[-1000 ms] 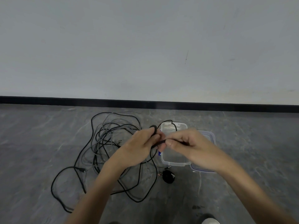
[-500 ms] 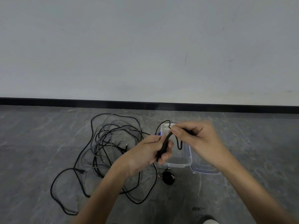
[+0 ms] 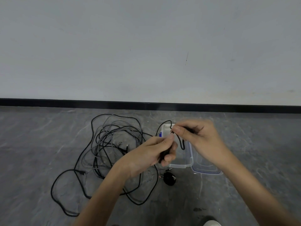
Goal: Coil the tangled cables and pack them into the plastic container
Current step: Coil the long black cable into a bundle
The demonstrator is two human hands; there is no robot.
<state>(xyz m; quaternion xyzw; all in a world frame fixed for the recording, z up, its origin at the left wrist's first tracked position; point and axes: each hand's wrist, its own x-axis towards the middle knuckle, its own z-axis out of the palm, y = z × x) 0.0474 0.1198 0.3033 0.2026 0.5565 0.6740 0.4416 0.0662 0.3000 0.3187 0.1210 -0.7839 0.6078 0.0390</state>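
A tangle of black and grey cables [image 3: 107, 144] sprawls on the grey floor at centre left. A clear plastic container [image 3: 187, 159] stands to its right, partly hidden behind my hands. My left hand [image 3: 153, 155] grips a small bundle of black cable [image 3: 181, 143] in its curled fingers. My right hand [image 3: 197, 137], blurred, pinches the same cable a little higher, and a short loop hangs between the two hands. A small coiled black cable [image 3: 169, 178] lies on the floor just in front of the container.
The container's clear lid [image 3: 206, 168] lies flat beside it on the right. A black skirting strip [image 3: 146, 106] runs along the white wall behind. The tip of a white shoe [image 3: 211, 223] shows at the bottom edge.
My right hand rose up and to the right from my left hand, drawing out a loop of black cable. My left hand lowered a little and still holds the bundle.
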